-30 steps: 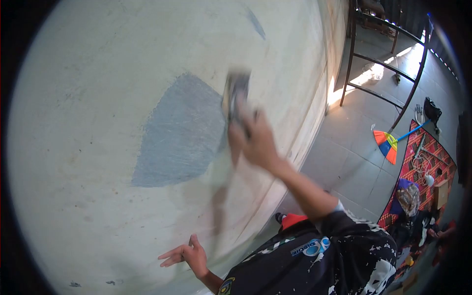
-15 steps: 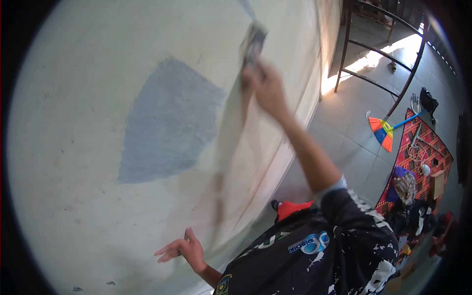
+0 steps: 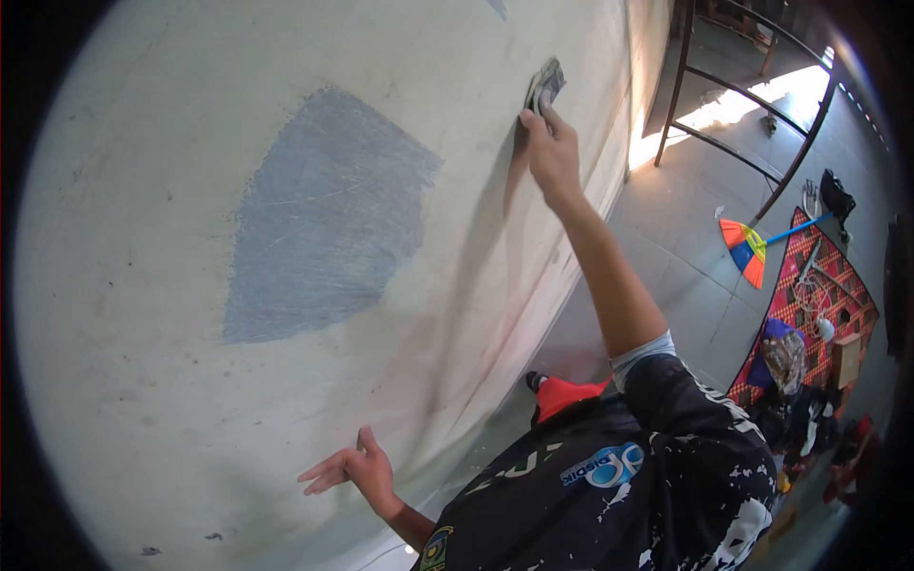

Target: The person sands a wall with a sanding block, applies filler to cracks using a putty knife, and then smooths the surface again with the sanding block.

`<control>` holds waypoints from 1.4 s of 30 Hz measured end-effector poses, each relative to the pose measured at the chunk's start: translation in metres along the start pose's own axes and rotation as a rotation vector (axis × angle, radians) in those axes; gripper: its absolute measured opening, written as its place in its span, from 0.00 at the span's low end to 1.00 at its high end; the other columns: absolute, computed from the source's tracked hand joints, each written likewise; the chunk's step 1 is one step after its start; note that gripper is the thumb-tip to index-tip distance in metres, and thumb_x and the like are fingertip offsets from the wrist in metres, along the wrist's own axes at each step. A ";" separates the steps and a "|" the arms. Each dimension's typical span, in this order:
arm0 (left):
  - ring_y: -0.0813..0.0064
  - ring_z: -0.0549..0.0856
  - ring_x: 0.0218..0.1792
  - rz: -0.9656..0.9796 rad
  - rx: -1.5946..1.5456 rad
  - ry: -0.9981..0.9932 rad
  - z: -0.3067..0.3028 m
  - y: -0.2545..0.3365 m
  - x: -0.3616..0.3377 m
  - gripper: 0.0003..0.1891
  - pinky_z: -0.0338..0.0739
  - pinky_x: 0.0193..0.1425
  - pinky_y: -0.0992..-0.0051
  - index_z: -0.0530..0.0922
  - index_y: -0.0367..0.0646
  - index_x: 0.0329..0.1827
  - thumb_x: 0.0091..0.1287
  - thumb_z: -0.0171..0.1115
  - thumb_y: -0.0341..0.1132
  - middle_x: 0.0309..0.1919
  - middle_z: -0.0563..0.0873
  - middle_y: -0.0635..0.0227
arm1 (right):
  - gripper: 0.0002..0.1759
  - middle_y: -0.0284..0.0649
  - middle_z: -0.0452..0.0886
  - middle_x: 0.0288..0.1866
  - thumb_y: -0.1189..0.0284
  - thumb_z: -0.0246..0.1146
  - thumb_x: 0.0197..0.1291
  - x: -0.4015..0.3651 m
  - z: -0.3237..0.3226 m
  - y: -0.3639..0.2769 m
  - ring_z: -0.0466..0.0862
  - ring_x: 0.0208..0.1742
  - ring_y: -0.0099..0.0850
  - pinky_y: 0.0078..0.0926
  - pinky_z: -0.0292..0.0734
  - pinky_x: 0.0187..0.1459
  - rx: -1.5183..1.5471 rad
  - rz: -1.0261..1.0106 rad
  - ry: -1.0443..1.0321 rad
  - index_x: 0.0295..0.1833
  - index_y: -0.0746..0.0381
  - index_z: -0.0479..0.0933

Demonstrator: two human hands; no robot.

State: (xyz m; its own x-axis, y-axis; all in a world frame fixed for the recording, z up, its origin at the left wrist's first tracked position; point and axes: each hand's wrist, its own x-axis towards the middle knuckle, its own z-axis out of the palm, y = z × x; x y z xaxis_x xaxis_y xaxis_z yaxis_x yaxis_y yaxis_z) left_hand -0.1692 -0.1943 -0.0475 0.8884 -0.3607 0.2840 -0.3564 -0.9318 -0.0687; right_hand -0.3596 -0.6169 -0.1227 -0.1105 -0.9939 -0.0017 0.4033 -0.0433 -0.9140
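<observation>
My right hand [image 3: 554, 152] is raised against the pale wall [image 3: 143, 190]. Its thumb and fingers grip a small flat scraper-like tool [image 3: 546, 82], grey with paler smudged edges, held close to the wall surface. The fingers hide the tool's lower part. To its left is a large blue-grey patch [image 3: 328, 219] with fine light streaks, and another grey mark [image 3: 497, 8] shows at the top edge. Lower down, my left hand [image 3: 362, 471] is held near the wall with its fingers stretched out and thumb apart, holding nothing.
On the tiled floor to the right stand a metal frame with rungs [image 3: 743, 90] and a broom with a colourful head [image 3: 745, 250]. A patterned red mat [image 3: 809, 285] carries cords, a small box [image 3: 846, 360] and bags. Small dark marks dot the wall's lower part.
My right hand has moved right with the tool, farther from the grey patch. My left hand stays nearly where it was, fingers still spread.
</observation>
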 end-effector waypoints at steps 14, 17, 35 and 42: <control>0.47 0.79 0.62 -0.053 -0.157 -0.198 -0.016 0.011 0.000 0.45 0.60 0.73 0.61 0.55 0.07 0.63 0.74 0.57 0.54 0.56 0.75 0.22 | 0.21 0.48 0.81 0.37 0.66 0.59 0.69 -0.056 0.027 -0.004 0.78 0.40 0.36 0.34 0.74 0.46 -0.129 -0.203 -0.048 0.61 0.69 0.73; 0.42 0.66 0.72 -0.021 -0.402 -0.245 -0.013 0.005 0.001 0.49 0.60 0.73 0.57 0.50 0.07 0.65 0.72 0.60 0.55 0.67 0.58 0.16 | 0.33 0.57 0.79 0.52 0.67 0.58 0.69 -0.174 0.060 0.005 0.79 0.52 0.43 0.38 0.72 0.56 -0.355 -0.325 -0.070 0.76 0.67 0.60; 0.49 0.63 0.66 0.456 -0.241 1.199 0.085 -0.071 0.039 0.32 0.71 0.55 0.62 0.61 0.30 0.73 0.75 0.48 0.46 0.72 0.53 0.36 | 0.19 0.47 0.82 0.31 0.64 0.56 0.70 -0.164 0.053 0.015 0.80 0.32 0.33 0.35 0.73 0.35 -0.177 -0.019 -0.034 0.48 0.71 0.80; 0.48 0.63 0.66 0.474 -0.278 1.232 0.086 -0.068 0.039 0.31 0.71 0.57 0.60 0.62 0.29 0.73 0.76 0.47 0.46 0.71 0.53 0.35 | 0.23 0.47 0.83 0.32 0.64 0.59 0.68 -0.182 0.058 0.020 0.80 0.37 0.31 0.33 0.76 0.43 -0.199 -0.056 0.044 0.58 0.71 0.78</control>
State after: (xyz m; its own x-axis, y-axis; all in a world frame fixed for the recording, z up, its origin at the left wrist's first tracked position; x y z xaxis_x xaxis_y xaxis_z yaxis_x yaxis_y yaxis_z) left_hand -0.0852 -0.1490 -0.1139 -0.1191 -0.2361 0.9644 -0.7311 -0.6364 -0.2461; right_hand -0.2784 -0.4428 -0.1170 -0.1688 -0.9850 0.0373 0.2087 -0.0727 -0.9753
